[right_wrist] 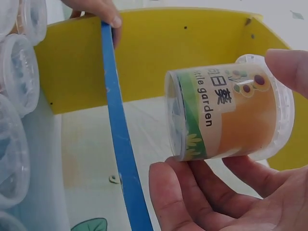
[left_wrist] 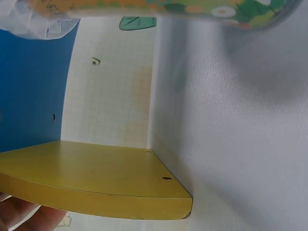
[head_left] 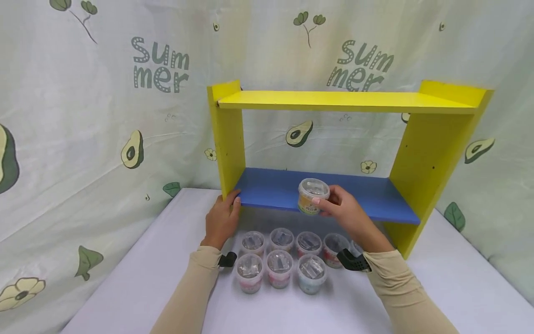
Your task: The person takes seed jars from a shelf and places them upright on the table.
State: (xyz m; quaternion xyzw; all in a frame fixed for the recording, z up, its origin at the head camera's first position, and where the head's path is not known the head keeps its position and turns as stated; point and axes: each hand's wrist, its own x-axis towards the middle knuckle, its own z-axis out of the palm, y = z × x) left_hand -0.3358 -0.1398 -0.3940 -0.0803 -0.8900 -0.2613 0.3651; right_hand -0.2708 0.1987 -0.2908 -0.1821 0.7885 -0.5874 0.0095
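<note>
My right hand (head_left: 350,217) holds a small clear plastic tub (head_left: 308,202) with a lid, in front of the blue lower board (head_left: 271,185) of a shelf. In the right wrist view the tub's orange and green label (right_wrist: 250,118) reads "little garden" and shows sunflowers. Thumb and fingers lie on opposite sides of it. At the shelf's left end my left hand (head_left: 220,222) grips the front edge of the yellow side panel (head_left: 229,139), near the blue board. The left wrist view shows some of its fingertips (left_wrist: 45,219) at the panel's far side.
Several similar lidded tubs (head_left: 279,263) stand in two rows on the white table (head_left: 167,278), below and in front of the blue board. The right forearm partly covers one at the right. A yellow upper board (head_left: 325,98) spans the shelf; a printed curtain (head_left: 175,125) hangs behind.
</note>
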